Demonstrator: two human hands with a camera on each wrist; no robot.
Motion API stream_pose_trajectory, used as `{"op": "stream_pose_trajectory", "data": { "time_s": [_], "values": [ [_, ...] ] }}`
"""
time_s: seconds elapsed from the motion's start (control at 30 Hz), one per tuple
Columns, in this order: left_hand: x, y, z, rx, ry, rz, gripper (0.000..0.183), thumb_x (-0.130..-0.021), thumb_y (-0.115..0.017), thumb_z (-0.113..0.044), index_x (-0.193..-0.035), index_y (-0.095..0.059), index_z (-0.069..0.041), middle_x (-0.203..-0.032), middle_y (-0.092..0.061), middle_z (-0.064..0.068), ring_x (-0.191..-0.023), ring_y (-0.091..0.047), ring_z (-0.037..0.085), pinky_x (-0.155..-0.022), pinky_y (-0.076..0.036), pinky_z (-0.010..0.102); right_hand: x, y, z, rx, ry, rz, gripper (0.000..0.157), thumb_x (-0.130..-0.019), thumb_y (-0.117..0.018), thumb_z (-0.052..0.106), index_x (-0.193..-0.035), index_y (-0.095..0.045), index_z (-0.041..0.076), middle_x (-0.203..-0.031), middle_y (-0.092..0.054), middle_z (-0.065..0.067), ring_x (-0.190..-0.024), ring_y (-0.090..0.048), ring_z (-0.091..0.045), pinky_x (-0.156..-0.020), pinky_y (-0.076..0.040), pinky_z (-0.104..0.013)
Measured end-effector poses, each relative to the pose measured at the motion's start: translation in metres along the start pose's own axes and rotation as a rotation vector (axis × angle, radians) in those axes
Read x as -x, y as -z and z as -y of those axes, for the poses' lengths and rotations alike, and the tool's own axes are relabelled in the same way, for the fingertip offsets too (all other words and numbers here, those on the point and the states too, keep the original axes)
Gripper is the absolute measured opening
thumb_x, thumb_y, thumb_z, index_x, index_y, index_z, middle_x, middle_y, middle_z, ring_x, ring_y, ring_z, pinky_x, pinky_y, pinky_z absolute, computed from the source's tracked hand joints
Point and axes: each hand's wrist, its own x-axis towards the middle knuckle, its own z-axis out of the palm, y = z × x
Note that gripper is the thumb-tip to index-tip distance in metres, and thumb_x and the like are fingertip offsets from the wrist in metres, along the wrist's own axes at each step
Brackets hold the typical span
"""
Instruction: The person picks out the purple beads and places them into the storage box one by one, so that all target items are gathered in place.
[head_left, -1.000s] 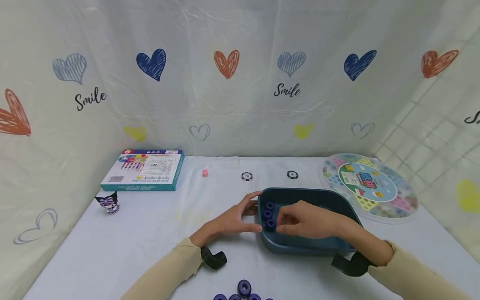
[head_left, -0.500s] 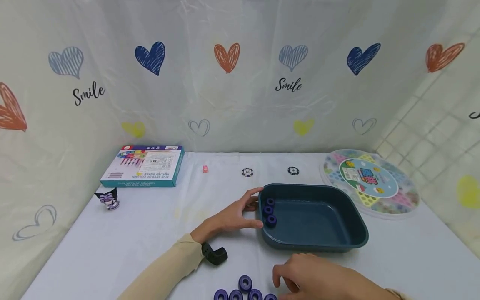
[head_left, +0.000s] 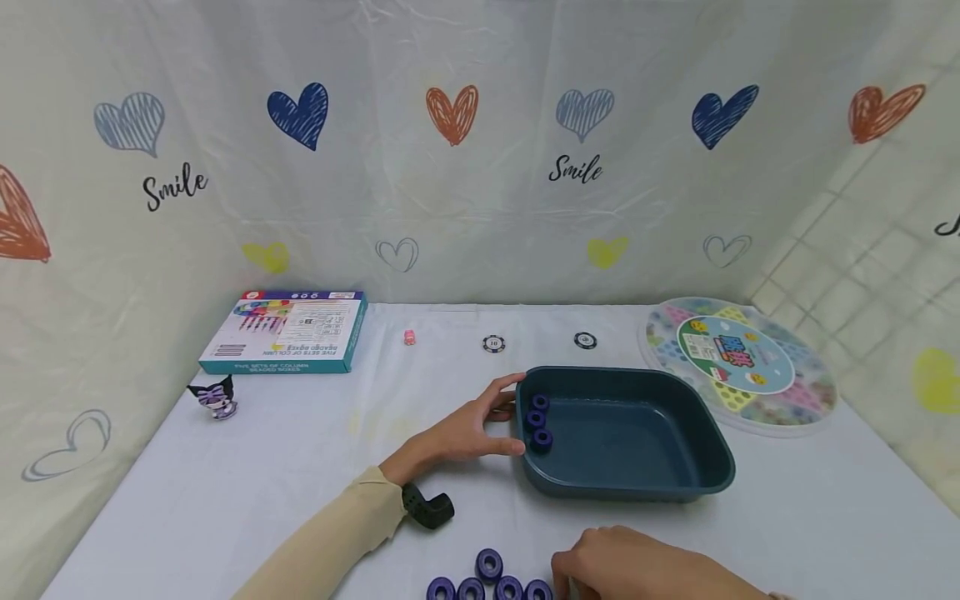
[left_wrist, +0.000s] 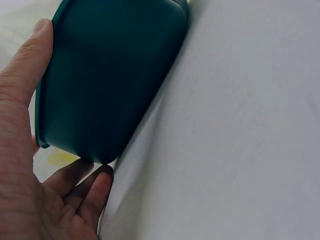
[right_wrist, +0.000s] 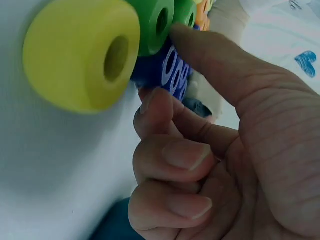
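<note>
In the head view my left hand (head_left: 476,425) grips the left end of a dark teal plastic tub (head_left: 626,486). In the left wrist view the thumb lies along the tub's (left_wrist: 115,75) rim, with the other fingers near its lower corner. Within the tub, along its left wall, several purple ring-shaped beads (head_left: 542,440) stand in a line. Further purple beads (head_left: 489,566) lie at the bottom of the head view, beside my right hand (head_left: 626,562). In the right wrist view its thumb and forefinger pinch the nearest purple bead (right_wrist: 152,70); a yellow bead (right_wrist: 75,55) stands close by.
Green beads (right_wrist: 152,25) and orange ones (right_wrist: 202,14) stand beyond the purple row. A boxed toy set (head_left: 285,333), a small figurine (head_left: 217,398), a pink piece (head_left: 409,337), two chips (head_left: 493,343) and a round game board (head_left: 738,367) lie further back.
My right hand has left the inside of the tub and come down to the purple beads at the near edge. My left hand stays at the tub's left end.
</note>
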Motion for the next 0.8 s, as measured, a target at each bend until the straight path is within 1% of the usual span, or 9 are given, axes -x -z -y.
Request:
{"op": "stream_pose_trajectory", "data": {
  "time_s": [0.1,0.2,0.27,0.43,0.6,0.8],
  "values": [
    [-0.001,0.000,0.004,-0.004,-0.003,-0.003,0.090,-0.074,-0.066,-0.053,-0.143,-0.011,-0.034,-0.139,-0.036,0.002,-0.118,-0.044,0.011,-0.098,-0.036,0.029,0.003,0.002,-0.001,-0.042,-0.057,-0.018,0.016,-0.079,-0.067,0.032,-0.094,-0.064,0.027,-0.060,-0.048,0.018,-0.053,-0.044,0.002,-0.052,-0.041,-0.016],
    [-0.001,0.000,0.004,-0.003,-0.015,-0.005,0.090,-0.074,-0.066,-0.052,-0.143,-0.011,-0.034,-0.139,-0.036,0.002,-0.118,-0.044,0.011,-0.098,-0.036,0.028,0.005,0.005,-0.004,-0.097,-0.096,-0.033,0.019,-0.080,-0.065,0.035,-0.097,-0.063,0.028,-0.061,-0.049,0.017,-0.055,-0.046,0.001,-0.052,-0.041,-0.017],
    [-0.001,-0.001,0.004,-0.006,-0.022,-0.006,0.089,-0.075,-0.066,-0.051,-0.143,-0.011,-0.033,-0.139,-0.036,0.003,-0.118,-0.044,0.011,-0.097,-0.036,0.028,0.006,0.007,-0.007,-0.138,-0.094,-0.041,0.019,-0.082,-0.063,0.036,-0.099,-0.063,0.028,-0.062,-0.051,0.017,-0.056,-0.047,0.002,-0.052,-0.042,-0.018],
    [-0.001,-0.001,0.004,-0.003,-0.021,-0.009,0.088,-0.076,-0.066,-0.051,-0.143,-0.011,-0.033,-0.139,-0.036,0.003,-0.118,-0.044,0.012,-0.098,-0.036,0.029,0.009,0.010,-0.016,-0.201,-0.048,-0.065,0.017,-0.084,-0.061,0.033,-0.100,-0.060,0.027,-0.064,-0.052,0.018,-0.054,-0.047,0.002,-0.050,-0.042,-0.018],
    [-0.001,-0.002,0.004,-0.006,-0.011,-0.013,0.089,-0.075,-0.066,-0.051,-0.143,-0.011,-0.034,-0.139,-0.036,0.002,-0.117,-0.044,0.012,-0.098,-0.036,0.029,0.015,0.011,-0.026,-0.265,-0.022,-0.097,0.015,-0.084,-0.062,0.031,-0.098,-0.059,0.026,-0.062,-0.050,0.017,-0.052,-0.045,0.002,-0.047,-0.040,-0.018],
    [0.000,-0.001,0.003,-0.003,-0.006,-0.012,0.089,-0.075,-0.066,-0.051,-0.143,-0.011,-0.034,-0.139,-0.036,0.002,-0.118,-0.044,0.011,-0.098,-0.036,0.028,0.025,0.010,-0.040,-0.319,0.003,-0.116,0.016,-0.084,-0.062,0.027,-0.099,-0.058,0.025,-0.064,-0.051,0.017,-0.055,-0.046,0.003,-0.048,-0.041,-0.017]
  ]
}}
